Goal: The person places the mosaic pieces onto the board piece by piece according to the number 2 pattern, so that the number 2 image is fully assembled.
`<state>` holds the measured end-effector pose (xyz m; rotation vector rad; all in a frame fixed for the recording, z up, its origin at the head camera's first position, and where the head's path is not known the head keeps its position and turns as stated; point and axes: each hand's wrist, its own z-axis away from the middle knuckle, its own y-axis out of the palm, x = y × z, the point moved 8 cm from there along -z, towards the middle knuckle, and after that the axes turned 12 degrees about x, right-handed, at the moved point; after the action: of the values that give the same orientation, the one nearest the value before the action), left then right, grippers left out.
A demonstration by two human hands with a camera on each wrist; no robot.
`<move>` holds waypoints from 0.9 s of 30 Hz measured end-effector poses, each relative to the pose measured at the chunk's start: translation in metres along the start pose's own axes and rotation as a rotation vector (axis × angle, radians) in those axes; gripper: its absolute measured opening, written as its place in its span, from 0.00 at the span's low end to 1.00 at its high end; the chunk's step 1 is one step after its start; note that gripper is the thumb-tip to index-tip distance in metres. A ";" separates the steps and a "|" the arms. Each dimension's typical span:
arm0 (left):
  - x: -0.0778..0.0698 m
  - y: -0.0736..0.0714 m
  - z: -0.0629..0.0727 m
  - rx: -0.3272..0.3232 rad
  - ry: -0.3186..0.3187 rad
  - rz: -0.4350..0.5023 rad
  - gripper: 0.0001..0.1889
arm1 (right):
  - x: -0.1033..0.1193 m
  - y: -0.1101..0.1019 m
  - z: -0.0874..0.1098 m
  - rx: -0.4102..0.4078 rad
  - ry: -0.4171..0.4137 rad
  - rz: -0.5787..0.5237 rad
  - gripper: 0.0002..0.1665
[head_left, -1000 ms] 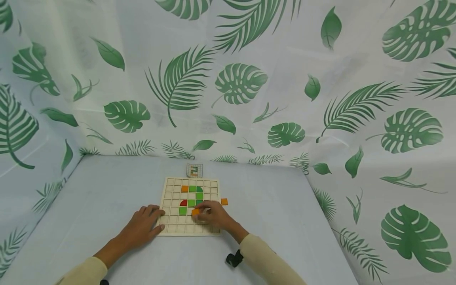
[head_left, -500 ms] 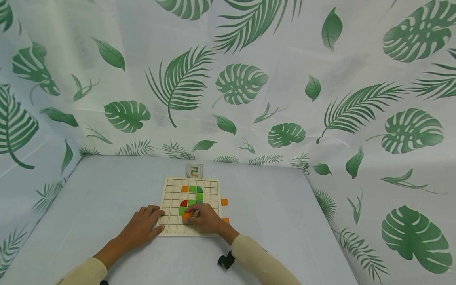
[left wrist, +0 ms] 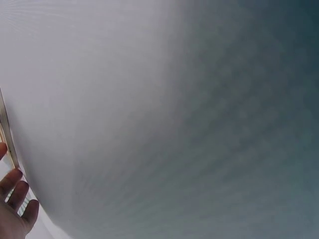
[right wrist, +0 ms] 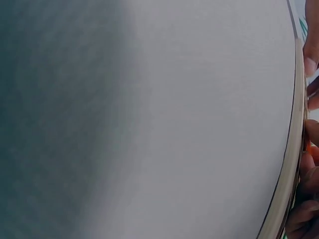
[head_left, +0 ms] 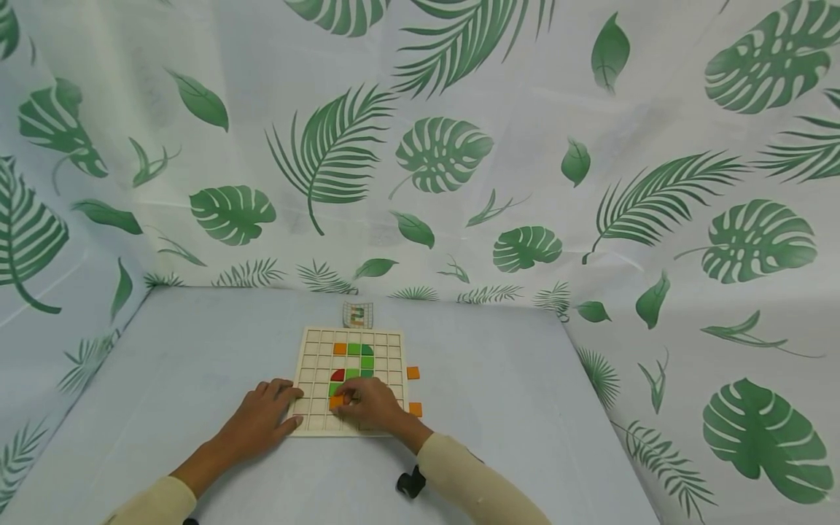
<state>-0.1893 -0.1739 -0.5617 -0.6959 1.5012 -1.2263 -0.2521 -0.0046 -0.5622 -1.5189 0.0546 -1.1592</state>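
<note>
A pale wooden grid board (head_left: 315,421) lies on the table in the head view. My right hand (head_left: 375,403) pinches an orange square tile (head_left: 337,402) at the board, right below a green square tile (head_left: 334,389). Above these are a red quarter-round tile (head_left: 337,375) and more green tiles (head_left: 367,362), with another orange tile at the top left of the pattern. My left hand (head_left: 262,415) has its fingers and thumb at the board's left edge. In the right wrist view, the right fingers (right wrist: 310,179) partly hide the orange tile.
Two loose orange tiles (head_left: 413,372) lie just off the board's right edge, one above the other. A small pattern card (head_left: 357,315) sits behind the board. Leaf-printed curtains (head_left: 420,182) enclose the table (head_left: 499,394).
My right hand has carried the orange tile leftward over the board to below the green square. The lower loose orange tile has come into sight. My left hand keeps its place.
</note>
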 end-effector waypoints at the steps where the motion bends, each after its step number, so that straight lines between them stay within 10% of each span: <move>1: 0.000 0.000 0.000 -0.002 0.002 0.001 0.22 | 0.001 0.000 0.000 0.000 0.000 0.008 0.13; 27: -0.003 -0.002 0.002 -0.024 0.025 -0.007 0.22 | 0.008 -0.002 0.000 0.017 0.008 0.047 0.12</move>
<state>-0.1872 -0.1724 -0.5586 -0.7046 1.5373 -1.2277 -0.2486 -0.0089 -0.5559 -1.4906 0.0852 -1.1260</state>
